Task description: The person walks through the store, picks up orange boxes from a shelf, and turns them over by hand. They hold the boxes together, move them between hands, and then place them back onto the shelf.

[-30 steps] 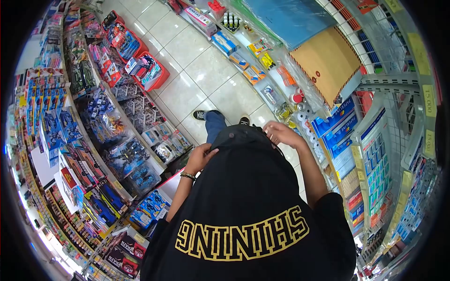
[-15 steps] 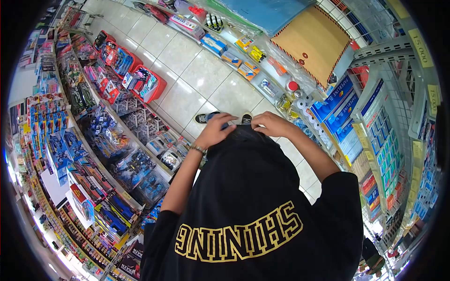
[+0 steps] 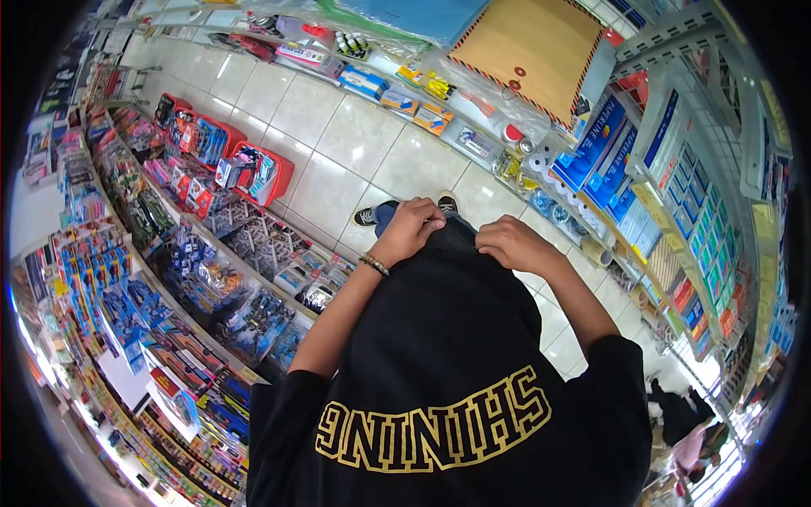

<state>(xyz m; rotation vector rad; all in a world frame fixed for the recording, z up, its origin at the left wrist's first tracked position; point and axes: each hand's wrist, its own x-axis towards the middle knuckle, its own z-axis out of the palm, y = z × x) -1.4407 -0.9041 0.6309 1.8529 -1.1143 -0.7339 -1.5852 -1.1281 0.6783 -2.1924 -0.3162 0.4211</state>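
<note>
Below me, a black T-shirt (image 3: 439,329) with gold-outlined lettering covers my body. Its lower edge is gathered at my waist, where a darker fold (image 3: 456,235) shows between my hands. My left hand (image 3: 411,228), with a beaded bracelet (image 3: 374,264) on the wrist, is closed with its fingertips pinching the shirt's hem. On the other side my right hand (image 3: 514,243) also pinches the hem, its fingers curled. My shoes (image 3: 365,216) stand on the tiles just beyond the hem.
Shelves of packaged toys (image 3: 194,270) run along the left. Red baskets (image 3: 269,173) with packets stand beside the tiled aisle (image 3: 338,127). To the right are a brown envelope (image 3: 528,59), blue Paperline packs (image 3: 600,139) and paper rolls (image 3: 541,165). People (image 3: 688,435) are at lower right.
My hands have moved slightly apart, and more of the dark fold shows between them. The view has shifted, bringing people into sight at lower right.
</note>
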